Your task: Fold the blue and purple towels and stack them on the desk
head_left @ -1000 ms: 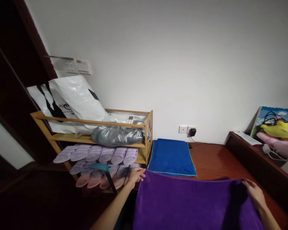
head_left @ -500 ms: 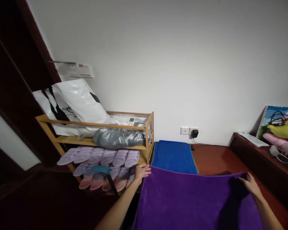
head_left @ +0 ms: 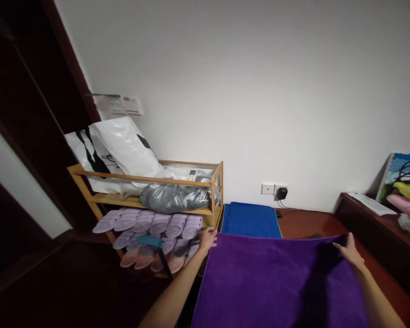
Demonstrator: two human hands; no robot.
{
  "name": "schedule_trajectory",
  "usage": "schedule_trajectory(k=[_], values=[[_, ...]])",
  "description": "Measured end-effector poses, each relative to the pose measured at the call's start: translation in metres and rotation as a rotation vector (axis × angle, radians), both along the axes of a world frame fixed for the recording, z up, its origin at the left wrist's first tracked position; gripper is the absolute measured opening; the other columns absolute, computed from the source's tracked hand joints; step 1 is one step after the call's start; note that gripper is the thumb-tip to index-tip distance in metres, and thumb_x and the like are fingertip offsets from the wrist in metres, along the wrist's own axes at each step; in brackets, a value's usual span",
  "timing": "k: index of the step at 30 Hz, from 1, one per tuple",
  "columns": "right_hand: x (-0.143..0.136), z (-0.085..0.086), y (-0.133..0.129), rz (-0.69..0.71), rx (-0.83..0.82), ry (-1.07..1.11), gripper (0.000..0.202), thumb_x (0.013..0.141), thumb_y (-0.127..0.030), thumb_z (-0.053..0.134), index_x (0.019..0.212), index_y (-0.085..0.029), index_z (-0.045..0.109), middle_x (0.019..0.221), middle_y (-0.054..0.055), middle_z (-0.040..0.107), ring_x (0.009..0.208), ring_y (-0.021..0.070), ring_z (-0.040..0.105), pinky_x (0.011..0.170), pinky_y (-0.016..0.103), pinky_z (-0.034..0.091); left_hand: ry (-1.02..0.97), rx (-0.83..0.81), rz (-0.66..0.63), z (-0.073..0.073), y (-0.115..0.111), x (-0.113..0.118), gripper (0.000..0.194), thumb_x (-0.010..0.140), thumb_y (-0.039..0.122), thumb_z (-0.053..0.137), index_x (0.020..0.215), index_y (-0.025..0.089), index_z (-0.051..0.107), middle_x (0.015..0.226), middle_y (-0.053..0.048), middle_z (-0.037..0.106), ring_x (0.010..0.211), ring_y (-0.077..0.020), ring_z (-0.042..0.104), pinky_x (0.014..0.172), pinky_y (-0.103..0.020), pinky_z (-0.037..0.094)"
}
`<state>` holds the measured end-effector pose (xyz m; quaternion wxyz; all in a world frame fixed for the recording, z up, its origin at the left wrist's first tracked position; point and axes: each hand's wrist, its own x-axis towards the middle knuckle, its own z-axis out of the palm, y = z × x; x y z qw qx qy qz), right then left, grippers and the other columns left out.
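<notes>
A purple cloth (head_left: pixel 259 282), towel-like, spreads out in front of me with its far edge fairly straight. At its far left corner, my left hand (head_left: pixel 207 240) is closed, pinching the fabric between thumb and fingers. My right hand (head_left: pixel 351 252) grips the far right corner, thumb on top, and casts a dark shadow over the cloth. Just beyond that edge lies a folded blue cloth (head_left: pixel 251 219) with a green border, its near part hidden behind the purple one. Both rest over a reddish-brown wooden surface (head_left: pixel 302 223).
Left of the cloths stands a wooden rack (head_left: pixel 218 191) with several slippers (head_left: pixel 160 223), a white bag (head_left: pixel 126 146), a grey plastic bundle (head_left: pixel 177 197) and a remote control (head_left: pixel 192 175). A black plug (head_left: pixel 282 193) sits in the wall. A raised ledge (head_left: pixel 365 218) bounds the right side.
The purple cloth's far edge has risen slightly in view, covering more of the blue cloth. Both hands keep their corners. The camera has turned a little left.
</notes>
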<state>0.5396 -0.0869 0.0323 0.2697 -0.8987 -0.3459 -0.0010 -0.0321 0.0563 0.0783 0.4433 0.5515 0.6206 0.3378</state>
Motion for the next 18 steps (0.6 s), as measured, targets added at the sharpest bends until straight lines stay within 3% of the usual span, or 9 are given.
schedule_trajectory(k=[2, 5, 7, 10, 12, 14, 16, 18], values=[[-0.025, -0.017, -0.005, 0.09, -0.015, 0.019, 0.086, 0.076, -0.058, 0.031, 0.146, -0.013, 0.009, 0.146, 0.015, 0.035, 0.126, 0.032, 0.043, 0.095, 0.055, 0.038, 0.052, 0.111, -0.053, -0.004, -0.026, 0.009, 0.043, 0.085, 0.034, 0.055, 0.123, 0.015, 0.051, 0.13, -0.017, 0.054, 0.116, -0.0252, 0.055, 0.093, -0.04, 0.047], [-0.071, -0.05, -0.028, 0.266, -0.049, -0.017, 0.08, 0.079, -0.058, 0.025, 0.147, -0.018, 0.008, 0.151, 0.01, 0.024, 0.136, 0.0265, 0.029, 0.101, 0.054, 0.033, 0.134, 0.283, -0.262, -0.02, -0.088, 0.016, 0.051, 0.082, 0.028, 0.056, 0.132, 0.025, 0.047, 0.145, -0.004, 0.04, 0.134, -0.0207, 0.033, 0.112, -0.039, 0.026], [-0.096, -0.071, -0.054, 0.334, -0.093, -0.055, 0.076, 0.081, -0.06, 0.023, 0.146, -0.022, 0.012, 0.152, 0.008, 0.024, 0.138, 0.0246, 0.023, 0.104, 0.055, 0.029, 0.413, 0.511, -0.523, -0.035, -0.132, 0.015, 0.056, 0.088, 0.03, 0.046, 0.142, 0.03, 0.03, 0.151, 0.0, 0.025, 0.138, -0.0208, 0.023, 0.113, -0.044, 0.023], [-0.111, -0.095, -0.098, 0.314, -0.148, -0.094, 0.075, 0.081, -0.062, 0.022, 0.145, -0.023, 0.018, 0.151, 0.01, 0.025, 0.139, 0.0248, 0.021, 0.104, 0.058, 0.025, 0.724, 0.683, -0.618, -0.058, -0.18, 0.004, 0.065, 0.09, 0.027, 0.042, 0.147, 0.029, 0.01, 0.153, -0.002, 0.017, 0.139, -0.0214, 0.021, 0.111, -0.044, 0.027], [-0.106, -0.107, -0.128, 0.241, -0.169, -0.128, 0.074, 0.08, -0.061, 0.021, 0.144, -0.022, 0.025, 0.149, 0.011, 0.029, 0.138, 0.0261, 0.024, 0.104, 0.057, 0.026, 0.844, 0.739, -0.599, -0.073, -0.195, -0.007, 0.068, 0.089, 0.028, 0.043, 0.147, 0.026, 0.008, 0.153, -0.003, 0.017, 0.138, -0.0223, 0.023, 0.109, -0.042, 0.03], [-0.092, -0.118, -0.157, 0.21, -0.202, -0.18, 0.068, 0.079, -0.056, 0.021, 0.136, -0.024, 0.042, 0.146, 0.01, 0.037, 0.136, 0.0282, 0.027, 0.103, 0.058, 0.025, 0.913, 0.785, -0.58, -0.084, -0.2, -0.017, 0.068, 0.089, 0.031, 0.045, 0.147, 0.026, 0.01, 0.152, -0.004, 0.02, 0.137, -0.0223, 0.026, 0.107, -0.04, 0.032], [-0.077, -0.123, -0.182, 0.245, -0.236, -0.212, 0.062, 0.077, -0.051, 0.022, 0.122, -0.028, 0.057, 0.141, 0.008, 0.044, 0.135, 0.0302, 0.03, 0.102, 0.06, 0.024, 0.947, 0.824, -0.566, -0.092, -0.199, -0.024, 0.066, 0.09, 0.036, 0.044, 0.147, 0.027, 0.012, 0.151, -0.004, 0.024, 0.136, -0.0215, 0.03, 0.106, -0.038, 0.033], [-0.065, -0.12, -0.204, 0.287, -0.235, -0.203, 0.058, 0.073, -0.051, 0.025, 0.114, -0.034, 0.063, 0.139, 0.005, 0.047, 0.133, 0.0313, 0.033, 0.101, 0.062, 0.025, 0.963, 0.845, -0.561, -0.096, -0.198, -0.027, 0.064, 0.091, 0.04, 0.043, 0.146, 0.028, 0.013, 0.15, -0.003, 0.026, 0.135, -0.0205, 0.031, 0.106, -0.037, 0.032]])
